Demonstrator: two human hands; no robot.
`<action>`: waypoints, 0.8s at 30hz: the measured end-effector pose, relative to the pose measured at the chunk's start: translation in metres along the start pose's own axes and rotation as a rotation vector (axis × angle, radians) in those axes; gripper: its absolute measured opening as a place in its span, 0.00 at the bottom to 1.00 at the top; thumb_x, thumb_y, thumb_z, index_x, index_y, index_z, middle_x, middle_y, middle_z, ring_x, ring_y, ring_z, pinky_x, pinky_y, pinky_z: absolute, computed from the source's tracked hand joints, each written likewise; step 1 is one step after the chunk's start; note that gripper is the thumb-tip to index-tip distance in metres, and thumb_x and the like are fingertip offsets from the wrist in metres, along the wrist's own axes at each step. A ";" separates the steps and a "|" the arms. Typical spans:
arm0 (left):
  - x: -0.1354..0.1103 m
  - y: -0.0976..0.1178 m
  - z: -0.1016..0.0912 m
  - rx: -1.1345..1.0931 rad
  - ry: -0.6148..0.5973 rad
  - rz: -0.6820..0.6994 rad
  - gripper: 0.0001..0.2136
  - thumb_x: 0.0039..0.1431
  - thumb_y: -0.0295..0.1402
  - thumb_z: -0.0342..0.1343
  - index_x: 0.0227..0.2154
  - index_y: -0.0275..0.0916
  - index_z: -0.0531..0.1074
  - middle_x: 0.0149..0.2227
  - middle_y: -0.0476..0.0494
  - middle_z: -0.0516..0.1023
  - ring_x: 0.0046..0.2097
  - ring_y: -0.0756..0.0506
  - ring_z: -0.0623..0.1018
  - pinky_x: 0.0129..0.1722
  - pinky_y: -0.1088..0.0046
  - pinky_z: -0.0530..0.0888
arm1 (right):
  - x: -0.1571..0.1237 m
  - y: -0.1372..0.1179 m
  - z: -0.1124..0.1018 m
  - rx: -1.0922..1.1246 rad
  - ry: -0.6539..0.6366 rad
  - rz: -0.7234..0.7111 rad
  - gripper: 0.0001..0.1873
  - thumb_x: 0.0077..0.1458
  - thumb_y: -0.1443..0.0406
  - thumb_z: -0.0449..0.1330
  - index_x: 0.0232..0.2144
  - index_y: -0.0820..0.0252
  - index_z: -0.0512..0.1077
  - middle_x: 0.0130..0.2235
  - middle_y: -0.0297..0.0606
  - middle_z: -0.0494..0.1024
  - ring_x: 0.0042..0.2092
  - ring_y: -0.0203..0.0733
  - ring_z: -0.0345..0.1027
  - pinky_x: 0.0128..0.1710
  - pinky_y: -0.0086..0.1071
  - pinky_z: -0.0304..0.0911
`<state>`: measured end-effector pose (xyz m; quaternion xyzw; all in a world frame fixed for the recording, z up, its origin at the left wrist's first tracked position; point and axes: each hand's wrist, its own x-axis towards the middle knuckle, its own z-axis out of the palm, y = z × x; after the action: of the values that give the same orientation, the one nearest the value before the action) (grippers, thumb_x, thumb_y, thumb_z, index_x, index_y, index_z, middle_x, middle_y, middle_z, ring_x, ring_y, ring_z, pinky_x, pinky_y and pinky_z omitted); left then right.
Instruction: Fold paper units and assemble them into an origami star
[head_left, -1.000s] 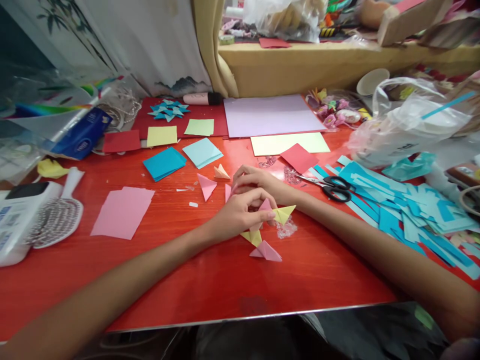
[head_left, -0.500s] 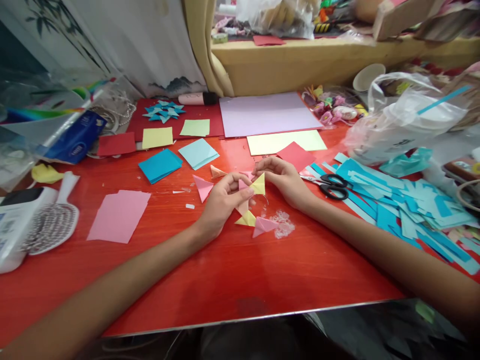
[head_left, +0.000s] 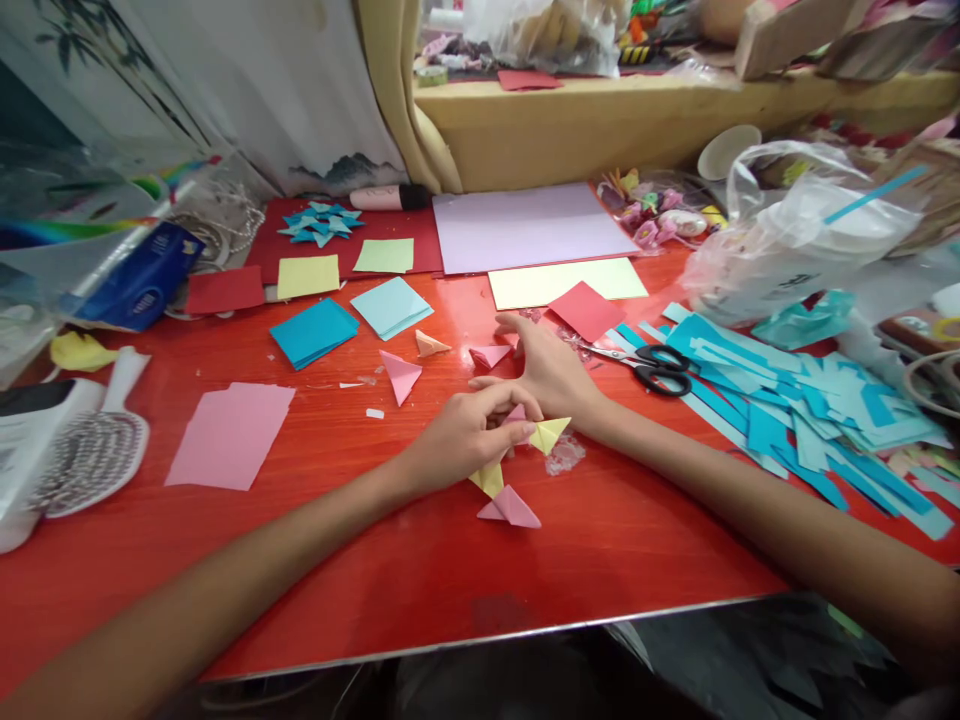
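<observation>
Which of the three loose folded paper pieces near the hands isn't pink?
The orange piece. It lies between the left pink piece and the right pink piece, the one by the right hand; its colour sets it apart.

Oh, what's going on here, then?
A person is handling folded paper at a red table. The left hand pinches a cluster of pink and yellow folded pieces. The right hand is spread open beside a separate pink folded piece; I can't tell if they touch. Scissors lie to the right, beside blue paper strips.
</observation>
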<state>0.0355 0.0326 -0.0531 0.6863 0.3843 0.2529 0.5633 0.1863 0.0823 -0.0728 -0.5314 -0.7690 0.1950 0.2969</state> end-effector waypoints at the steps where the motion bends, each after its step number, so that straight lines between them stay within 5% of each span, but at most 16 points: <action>1: 0.000 0.000 0.000 0.001 -0.005 0.002 0.04 0.56 0.32 0.52 0.33 0.38 0.68 0.25 0.51 0.67 0.26 0.53 0.67 0.24 0.77 0.62 | 0.000 0.000 0.002 -0.049 0.001 -0.002 0.34 0.46 0.54 0.62 0.52 0.65 0.61 0.47 0.46 0.72 0.45 0.51 0.66 0.43 0.43 0.62; 8: 0.001 -0.001 0.001 -0.127 0.013 -0.034 0.04 0.57 0.33 0.52 0.32 0.39 0.67 0.24 0.53 0.65 0.26 0.53 0.69 0.24 0.78 0.64 | 0.006 0.009 0.001 -0.013 -0.025 0.012 0.11 0.55 0.62 0.56 0.39 0.62 0.69 0.39 0.40 0.73 0.37 0.40 0.67 0.35 0.33 0.60; 17: 0.008 -0.007 -0.001 -0.285 0.443 -0.007 0.07 0.54 0.32 0.54 0.36 0.39 0.65 0.34 0.50 0.69 0.29 0.53 0.72 0.30 0.76 0.71 | -0.001 0.011 -0.006 0.005 -0.154 -0.187 0.21 0.50 0.75 0.54 0.49 0.64 0.67 0.42 0.42 0.76 0.38 0.40 0.69 0.37 0.32 0.61; 20: 0.008 -0.009 0.000 -0.175 0.479 0.020 0.08 0.53 0.29 0.55 0.37 0.40 0.65 0.38 0.49 0.69 0.38 0.51 0.72 0.37 0.75 0.70 | -0.005 0.009 -0.007 0.034 -0.175 -0.221 0.19 0.52 0.74 0.53 0.48 0.64 0.67 0.46 0.43 0.75 0.43 0.43 0.70 0.41 0.34 0.62; 24: 0.006 -0.011 -0.001 0.006 0.530 -0.030 0.07 0.55 0.30 0.52 0.38 0.41 0.65 0.39 0.49 0.68 0.38 0.50 0.69 0.37 0.75 0.67 | -0.005 0.010 -0.010 0.167 -0.209 -0.155 0.17 0.55 0.71 0.52 0.48 0.62 0.67 0.40 0.40 0.77 0.37 0.40 0.71 0.37 0.34 0.64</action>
<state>0.0358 0.0384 -0.0639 0.5919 0.5293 0.4146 0.4446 0.2017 0.0815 -0.0727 -0.4206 -0.8156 0.2890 0.2726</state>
